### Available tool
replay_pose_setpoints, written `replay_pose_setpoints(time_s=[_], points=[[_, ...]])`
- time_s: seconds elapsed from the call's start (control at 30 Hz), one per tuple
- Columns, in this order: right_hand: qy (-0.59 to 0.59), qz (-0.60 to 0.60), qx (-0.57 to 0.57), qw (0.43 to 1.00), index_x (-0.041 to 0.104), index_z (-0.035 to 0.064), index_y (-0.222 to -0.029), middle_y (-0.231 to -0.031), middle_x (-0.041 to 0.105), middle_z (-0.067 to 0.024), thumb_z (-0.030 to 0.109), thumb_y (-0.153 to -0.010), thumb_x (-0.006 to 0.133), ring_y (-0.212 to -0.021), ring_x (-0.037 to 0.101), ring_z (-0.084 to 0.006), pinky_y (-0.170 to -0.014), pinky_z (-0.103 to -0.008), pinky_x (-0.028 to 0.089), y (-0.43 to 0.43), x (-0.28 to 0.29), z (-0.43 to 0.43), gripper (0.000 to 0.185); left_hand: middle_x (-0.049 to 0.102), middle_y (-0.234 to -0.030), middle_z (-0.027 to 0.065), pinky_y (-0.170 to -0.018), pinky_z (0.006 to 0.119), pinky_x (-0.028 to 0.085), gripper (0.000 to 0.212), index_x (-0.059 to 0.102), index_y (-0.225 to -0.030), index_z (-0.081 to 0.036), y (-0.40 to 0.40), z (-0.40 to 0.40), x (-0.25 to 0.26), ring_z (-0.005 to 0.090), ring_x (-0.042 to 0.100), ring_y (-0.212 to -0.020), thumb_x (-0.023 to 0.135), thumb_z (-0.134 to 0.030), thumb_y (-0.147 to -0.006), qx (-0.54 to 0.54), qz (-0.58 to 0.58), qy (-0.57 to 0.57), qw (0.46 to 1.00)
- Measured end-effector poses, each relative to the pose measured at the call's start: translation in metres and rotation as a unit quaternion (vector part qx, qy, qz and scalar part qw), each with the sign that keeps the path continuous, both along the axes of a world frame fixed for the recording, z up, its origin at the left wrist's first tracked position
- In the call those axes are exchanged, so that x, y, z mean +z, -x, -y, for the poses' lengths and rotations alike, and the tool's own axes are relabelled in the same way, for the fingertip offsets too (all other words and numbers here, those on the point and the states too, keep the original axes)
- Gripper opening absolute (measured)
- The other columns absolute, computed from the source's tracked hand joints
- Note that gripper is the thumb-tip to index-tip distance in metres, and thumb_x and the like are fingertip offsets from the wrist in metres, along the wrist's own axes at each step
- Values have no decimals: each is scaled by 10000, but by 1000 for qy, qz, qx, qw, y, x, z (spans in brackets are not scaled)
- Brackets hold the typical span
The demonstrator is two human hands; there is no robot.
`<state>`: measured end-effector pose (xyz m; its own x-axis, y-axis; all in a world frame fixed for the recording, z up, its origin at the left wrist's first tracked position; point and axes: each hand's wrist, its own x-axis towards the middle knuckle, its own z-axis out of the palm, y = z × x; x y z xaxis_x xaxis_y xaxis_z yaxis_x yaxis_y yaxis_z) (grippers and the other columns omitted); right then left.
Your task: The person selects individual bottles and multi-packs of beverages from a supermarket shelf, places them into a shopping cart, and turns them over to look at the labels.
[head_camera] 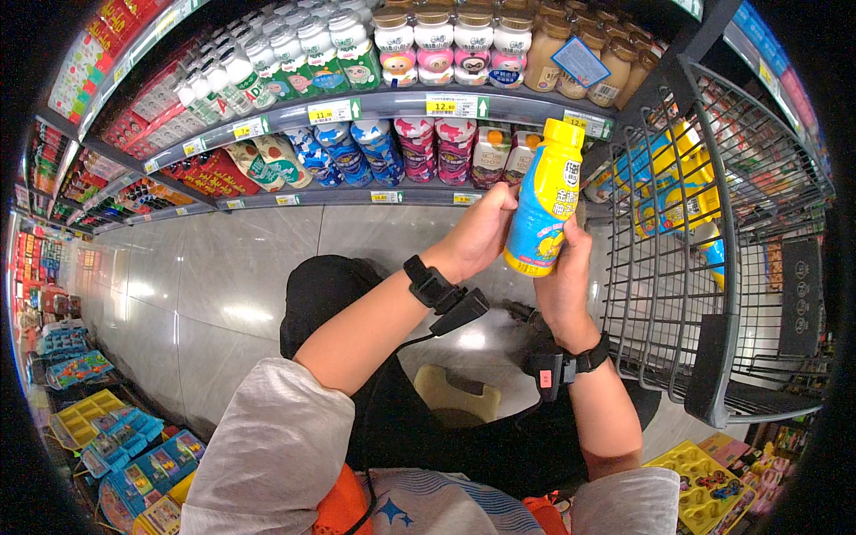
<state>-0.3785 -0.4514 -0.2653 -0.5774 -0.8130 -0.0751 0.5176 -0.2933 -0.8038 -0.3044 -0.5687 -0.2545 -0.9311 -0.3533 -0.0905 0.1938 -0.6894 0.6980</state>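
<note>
Between both my hands is a yellow-and-blue plastic drink bottle [540,207] with a yellow cap, tilted slightly to the right at the top. My left hand [487,231] grips its left side, the thumb near the middle of the bottle. On the lower right side, my right hand [567,284] holds it with the thumb along the edge; the fingers of both hands are mostly hidden behind it. Several similar yellow-and-blue bottles [675,177] lie in the wire shopping cart [729,267] just right of my right hand.
Ahead stands a store shelf [394,103] with rows of bottled drinks and price tags. Blue bottles [358,154] and pink bottles [414,150] fill its lower level. Grey floor tiles [234,267] extend to the left. Boxed toys [150,468] lie behind left, and a yellow toy tray [702,481] behind right.
</note>
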Motion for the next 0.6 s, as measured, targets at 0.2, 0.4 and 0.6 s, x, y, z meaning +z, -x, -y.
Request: replay_pose_setpoints(time_s=[0.2, 0.4, 0.6], points=[[8, 42, 1, 999, 493, 102, -1315, -1265, 572, -21, 426, -1005, 342, -1160, 550, -163, -1017, -361, 403, -5, 3, 1, 473, 615, -1222, 127, -1024, 378, 416, 468, 529, -1247, 23, 0, 4, -6, 223, 584, -1112, 358, -248, -905, -18, 43, 12, 999], [35, 74, 8, 997, 469, 103, -1332, -1292, 558, -26, 432, -999, 344, -1190, 535, -175, -1045, -373, 384, -4, -5, -1, 485, 611, -1223, 137, -1007, 384, 432, 496, 512, -1268, 27, -1, 3, -9, 225, 598, -1089, 365, -280, -907, -10, 14, 17, 1000], [20, -65, 3, 998, 419, 91, -1354, -1270, 530, -39, 386, -1010, 361, -1180, 513, -149, -1028, -337, 389, -6, -10, 0, 457, 631, -1124, 83, -908, 324, 487, 414, 558, -1190, -13, -9, 2, -5, 164, 611, -1022, 511, -321, -917, -38, 4, -48, 998]])
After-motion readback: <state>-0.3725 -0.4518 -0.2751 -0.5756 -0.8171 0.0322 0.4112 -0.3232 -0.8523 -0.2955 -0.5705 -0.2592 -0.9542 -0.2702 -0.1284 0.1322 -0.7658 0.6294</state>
